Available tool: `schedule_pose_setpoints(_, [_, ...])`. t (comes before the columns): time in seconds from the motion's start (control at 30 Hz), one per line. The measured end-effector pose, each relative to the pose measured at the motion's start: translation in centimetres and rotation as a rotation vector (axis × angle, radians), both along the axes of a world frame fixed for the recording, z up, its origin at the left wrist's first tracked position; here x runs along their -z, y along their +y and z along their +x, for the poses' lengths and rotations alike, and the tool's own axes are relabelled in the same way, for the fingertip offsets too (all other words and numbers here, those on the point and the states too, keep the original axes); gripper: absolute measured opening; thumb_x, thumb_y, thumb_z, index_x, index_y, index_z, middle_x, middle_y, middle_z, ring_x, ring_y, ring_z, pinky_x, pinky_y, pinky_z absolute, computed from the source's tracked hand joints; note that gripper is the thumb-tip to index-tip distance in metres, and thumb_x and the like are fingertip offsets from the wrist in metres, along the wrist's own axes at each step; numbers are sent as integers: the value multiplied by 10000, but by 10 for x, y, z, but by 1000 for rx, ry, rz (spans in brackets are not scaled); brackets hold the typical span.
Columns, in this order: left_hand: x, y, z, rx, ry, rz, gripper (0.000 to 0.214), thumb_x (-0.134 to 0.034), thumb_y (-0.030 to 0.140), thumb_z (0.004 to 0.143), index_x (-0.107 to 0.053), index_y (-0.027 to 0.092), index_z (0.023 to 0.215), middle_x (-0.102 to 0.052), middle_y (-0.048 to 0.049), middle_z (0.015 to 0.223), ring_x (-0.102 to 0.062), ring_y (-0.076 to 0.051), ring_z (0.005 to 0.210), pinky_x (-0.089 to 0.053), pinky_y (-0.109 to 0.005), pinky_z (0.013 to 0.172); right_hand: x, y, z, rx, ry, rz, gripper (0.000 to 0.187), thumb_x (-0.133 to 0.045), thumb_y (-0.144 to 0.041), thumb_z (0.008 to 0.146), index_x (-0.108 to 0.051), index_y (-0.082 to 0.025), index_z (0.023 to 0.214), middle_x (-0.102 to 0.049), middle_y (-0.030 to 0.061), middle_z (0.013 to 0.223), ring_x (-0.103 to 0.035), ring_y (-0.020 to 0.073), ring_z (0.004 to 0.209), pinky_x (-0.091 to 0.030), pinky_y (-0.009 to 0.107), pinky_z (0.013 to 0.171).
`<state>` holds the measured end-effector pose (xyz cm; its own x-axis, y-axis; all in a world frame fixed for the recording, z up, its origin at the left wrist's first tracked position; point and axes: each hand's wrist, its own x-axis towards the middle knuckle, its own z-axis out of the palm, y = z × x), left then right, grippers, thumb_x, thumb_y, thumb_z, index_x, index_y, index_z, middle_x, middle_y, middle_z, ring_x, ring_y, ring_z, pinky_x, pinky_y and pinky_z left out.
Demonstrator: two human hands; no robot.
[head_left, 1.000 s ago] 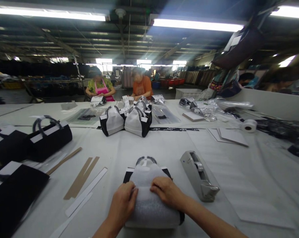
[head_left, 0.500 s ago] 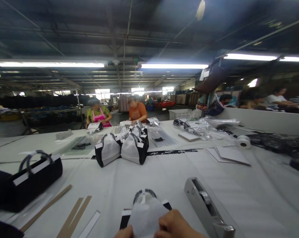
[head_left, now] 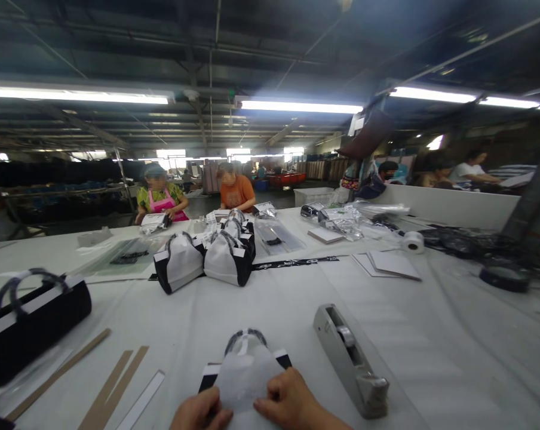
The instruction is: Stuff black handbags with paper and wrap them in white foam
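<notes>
In front of me lies a small black handbag with a white wrapping sheet over its front. Its patterned handles stick up at the far end, with a white strip between them. My left hand is closed at the sheet's lower left, thumb and curled fingers on its edge. On the lower right side my right hand has its fingers curled in and its thumb on the sheet. A grey tape dispenser stands just right of the bag.
Several wrapped handbags stand mid-table. A black handbag is at left, near brown strips and a white strip. White boards and a tape roll lie at right. Two people work across the table.
The view has tilted down and turned slightly right. My left hand shows more, and both hands remain at the white sheet on the bag.
</notes>
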<state>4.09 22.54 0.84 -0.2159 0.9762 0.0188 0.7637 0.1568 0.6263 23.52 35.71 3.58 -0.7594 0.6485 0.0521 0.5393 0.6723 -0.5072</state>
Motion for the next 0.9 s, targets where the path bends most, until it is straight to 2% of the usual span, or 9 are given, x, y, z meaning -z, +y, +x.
schedule_pose_setpoints(0.2, [-7,-1,15,-77,195,80,203,-488,337,844,-490,212,685,-581,37,683,-551,-119,637,-395,-209,591,7,-2,4,-3,2,109,299,-617,-398,771,-661,-197,554,-678,9,570,-579,133,544,-329,239,536])
schedule_pose_setpoints(0.33, [-11,-5,26,-118,509,296,70,-523,261,839,-580,234,810,-631,-16,889,-582,-168,788,-467,-273,698,9,-1,5,11,-3,129,293,-609,-396,793,-672,-204,582,-690,10,593,-604,142,575,-337,250,558])
schedule_pose_setpoints(0.47, [-16,-14,56,-80,758,447,263,-438,100,844,-599,225,1009,-613,-69,1126,-579,-200,946,-488,-340,825,7,0,4,3,-7,92,294,-592,-395,810,-663,-195,607,-696,19,621,-619,148,606,-347,249,578])
schedule_pose_setpoints(0.53, [-13,-18,78,-13,784,483,271,-463,172,865,-581,203,1107,-583,-83,1222,-544,-227,1086,-477,-353,901,6,-1,4,-9,1,77,291,-584,-403,816,-650,-192,627,-697,22,645,-622,151,625,-349,247,586])
schedule_pose_setpoints(0.57, [-10,-19,89,11,797,487,322,-501,272,867,-557,179,1170,-562,-97,1266,-509,-258,1154,-472,-369,924,6,-1,3,-10,10,69,278,-582,-409,816,-645,-193,652,-695,21,654,-621,153,632,-350,247,591])
schedule_pose_setpoints(0.63, [-2,-20,106,29,837,476,612,-551,507,811,-485,119,1280,-522,-134,1324,-441,-334,1233,-467,-424,939,7,-1,1,-1,40,47,238,-574,-404,820,-630,-196,720,-678,10,643,-611,153,621,-354,248,596])
schedule_pose_setpoints(0.7, [8,-21,114,18,877,451,826,-553,654,733,-439,89,1325,-504,-160,1341,-419,-384,1244,-457,-478,937,7,2,0,37,110,-1,202,-541,-379,839,-600,-196,775,-646,-5,605,-592,148,583,-362,246,587])
schedule_pose_setpoints(0.83, [18,-21,112,12,896,398,828,-577,661,704,-423,166,1350,-497,-138,1355,-433,-379,1234,-422,-498,956,-3,15,10,226,367,-216,272,-375,-402,921,-545,-194,882,-612,-18,561,-573,144,513,-406,243,531])
schedule_pose_setpoints(0.9, [19,-22,111,2,888,387,809,-592,637,705,-415,192,1356,-498,-132,1353,-429,-371,1235,-407,-499,964,-12,17,25,223,462,-197,294,-363,-419,929,-550,-193,937,-643,0,623,-603,152,570,-449,252,562])
